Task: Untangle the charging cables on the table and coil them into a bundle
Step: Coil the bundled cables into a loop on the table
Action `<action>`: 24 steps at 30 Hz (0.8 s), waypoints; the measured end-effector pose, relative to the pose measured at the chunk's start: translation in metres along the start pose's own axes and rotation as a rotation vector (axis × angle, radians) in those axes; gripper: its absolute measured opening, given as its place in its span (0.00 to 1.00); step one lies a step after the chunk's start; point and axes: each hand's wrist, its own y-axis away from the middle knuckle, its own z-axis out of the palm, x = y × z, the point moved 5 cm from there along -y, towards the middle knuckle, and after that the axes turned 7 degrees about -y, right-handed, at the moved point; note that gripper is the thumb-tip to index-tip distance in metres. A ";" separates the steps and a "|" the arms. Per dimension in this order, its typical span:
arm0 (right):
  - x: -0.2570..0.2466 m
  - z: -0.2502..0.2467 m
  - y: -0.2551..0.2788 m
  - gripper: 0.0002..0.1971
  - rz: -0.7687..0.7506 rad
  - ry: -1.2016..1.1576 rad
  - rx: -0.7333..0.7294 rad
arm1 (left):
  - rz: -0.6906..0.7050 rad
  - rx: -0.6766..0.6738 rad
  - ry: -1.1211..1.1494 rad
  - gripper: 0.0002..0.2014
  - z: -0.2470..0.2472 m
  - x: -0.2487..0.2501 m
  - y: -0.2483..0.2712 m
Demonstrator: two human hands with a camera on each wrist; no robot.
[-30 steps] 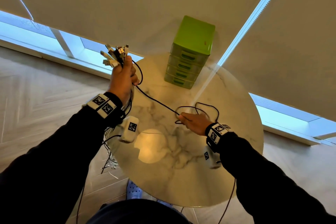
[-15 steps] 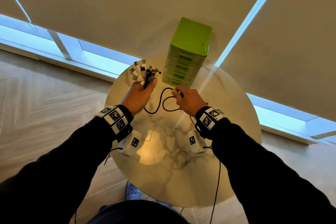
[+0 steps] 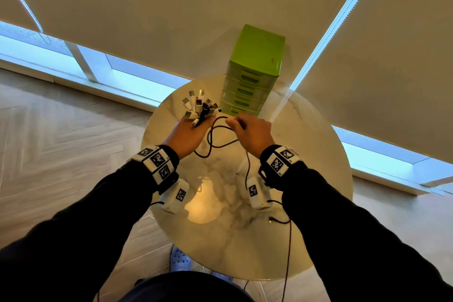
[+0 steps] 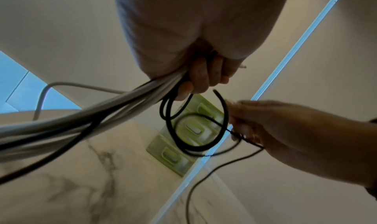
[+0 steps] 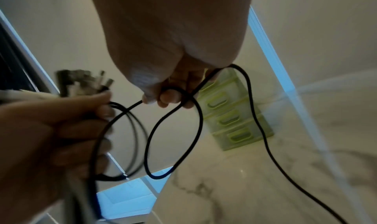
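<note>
The left hand (image 3: 188, 136) is fisted round a bunch of cables (image 4: 85, 119), mostly white with some black. Their plugs (image 3: 199, 105) fan out above the fist: flat metal USB ends on white and black housings. In the left wrist view the cords leave the fist as a thick sheaf toward the lower left, smooth and round in section.

One thin black cable (image 3: 215, 140) runs from the left fist in two or three loose loops to the right hand (image 3: 251, 133). The right hand's thumb and fingers (image 5: 169, 96) pinch it, with one loop hanging below the knuckles. From there the black cable trails down past the right wrist, over the table and off its near edge; a small gold-tipped plug (image 3: 270, 221) lies on the top near the right forearm, but which cord it ends I cannot tell.

Both hands are held above the far part of the table (image 3: 318, 203), close together but not touching.

Table: round, glossy, pale marble pattern with grey veins; a warm light glare near its centre. At its far edge stands a lime-green plastic drawer box (image 3: 255, 73), four drawers with slot handles, flat lid.

Room: cream roller blinds (image 3: 171, 7) behind, strips of bright window below them, pale herringbone wood floor (image 3: 61, 130). Dark sleeves, and white tagged bands on both wrists.
</note>
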 end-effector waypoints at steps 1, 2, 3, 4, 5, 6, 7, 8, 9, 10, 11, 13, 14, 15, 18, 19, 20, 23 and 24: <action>-0.008 0.004 0.000 0.19 -0.024 -0.046 0.044 | -0.006 -0.005 0.006 0.10 0.004 0.001 0.001; -0.015 0.007 0.000 0.19 -0.048 -0.091 0.083 | -0.032 -0.003 0.037 0.11 0.007 0.001 0.002; -0.019 0.008 0.001 0.19 -0.073 -0.121 0.122 | -0.061 0.003 0.085 0.12 0.008 0.001 0.002; -0.022 0.009 0.002 0.19 -0.095 -0.132 0.155 | -0.084 0.001 0.127 0.12 0.008 0.001 0.002; -0.025 0.009 0.003 0.18 -0.120 -0.139 0.177 | -0.104 0.000 0.146 0.12 0.007 0.000 0.001; -0.027 0.009 0.005 0.18 -0.141 -0.147 0.188 | -0.117 -0.001 0.137 0.13 0.005 -0.002 0.000; -0.029 0.010 0.006 0.17 -0.162 -0.150 0.189 | -0.123 -0.003 0.121 0.14 0.004 -0.004 0.000; -0.034 0.012 0.008 0.17 -0.181 -0.145 0.173 | -0.124 -0.005 0.115 0.14 0.003 -0.005 0.000; -0.038 0.015 0.009 0.16 -0.202 -0.144 0.149 | -0.121 -0.004 0.128 0.13 0.003 -0.004 0.000; -0.041 0.018 0.011 0.15 -0.224 -0.152 0.127 | -0.123 0.000 0.160 0.11 0.004 -0.004 0.000; -0.044 0.020 0.013 0.14 -0.245 -0.170 0.102 | -0.136 0.017 0.201 0.10 0.004 -0.003 -0.001; -0.048 0.026 0.019 0.12 -0.266 -0.240 0.004 | -0.171 0.083 0.261 0.13 0.001 0.000 -0.004; -0.048 0.031 0.021 0.11 -0.267 -0.262 -0.067 | -0.184 0.111 0.276 0.14 -0.002 0.001 -0.005; -0.049 0.035 0.025 0.11 -0.278 -0.266 -0.139 | -0.194 0.129 0.291 0.15 -0.004 0.001 -0.006; -0.049 0.045 0.032 0.11 -0.361 -0.234 -0.276 | -0.210 0.160 0.356 0.15 -0.009 0.002 -0.009; -0.047 0.048 0.033 0.10 -0.406 -0.219 -0.268 | -0.206 0.177 0.372 0.12 -0.011 0.002 -0.010; -0.044 0.051 0.034 0.10 -0.440 -0.172 -0.233 | -0.197 0.190 0.379 0.09 -0.012 0.001 -0.011; -0.034 0.050 0.036 0.10 -0.412 -0.023 -0.076 | -0.173 0.209 0.389 0.07 -0.015 0.001 -0.012; -0.030 0.048 0.037 0.10 -0.370 -0.022 -0.055 | -0.162 0.208 0.392 0.08 -0.017 0.002 -0.012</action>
